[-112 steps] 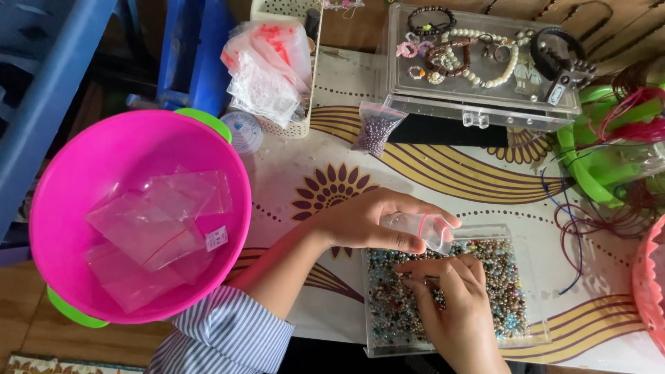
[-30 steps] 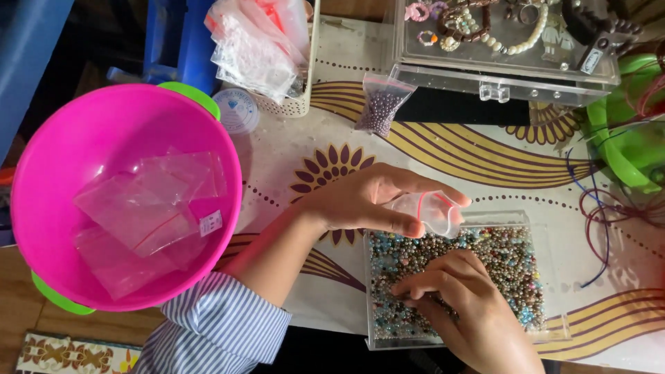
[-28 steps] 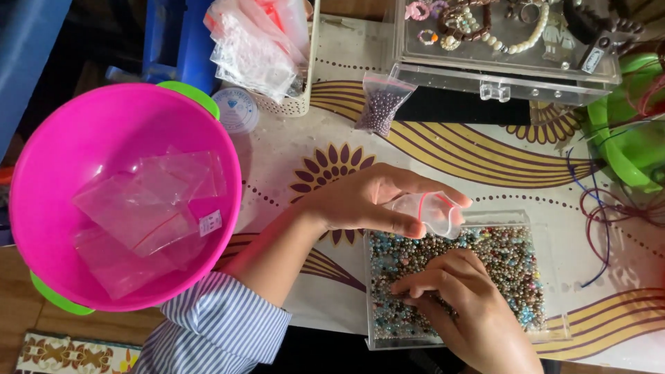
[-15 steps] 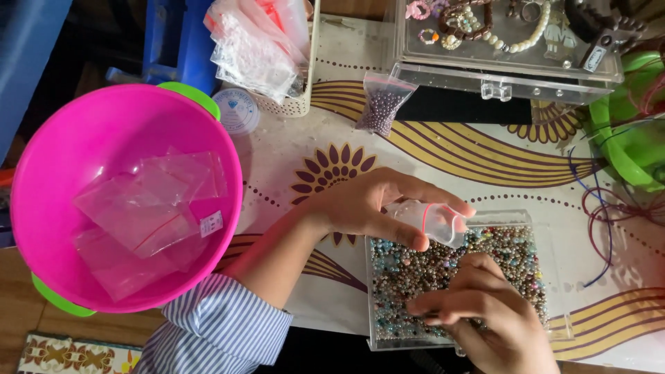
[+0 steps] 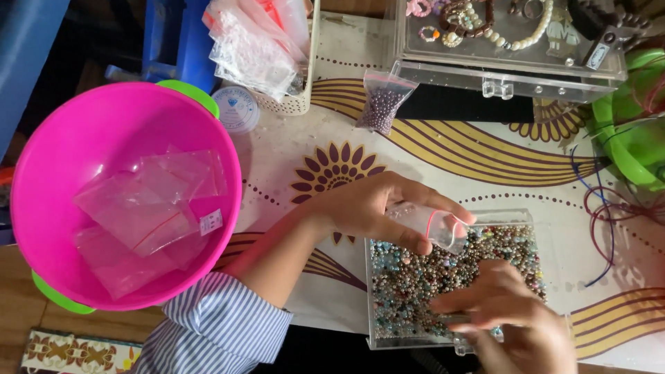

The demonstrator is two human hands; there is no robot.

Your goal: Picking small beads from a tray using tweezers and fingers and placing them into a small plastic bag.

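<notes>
Over the bead tray (image 5: 379,291), left hand (image 5: 374,208) grips an open bag (image 5: 436,226), right hand (image 5: 512,315) pinches beads; tilting risks spills.

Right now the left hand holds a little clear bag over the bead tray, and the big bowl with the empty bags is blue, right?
Not quite: the head view shows the bowl is pink. The left hand does hold the little clear bag over the bead tray.

Pink bowl (image 5: 83,138) with green handles — blue-and-white striped sleeve (image 5: 222,332) — multicoloured beads (image 5: 415,270).
</notes>
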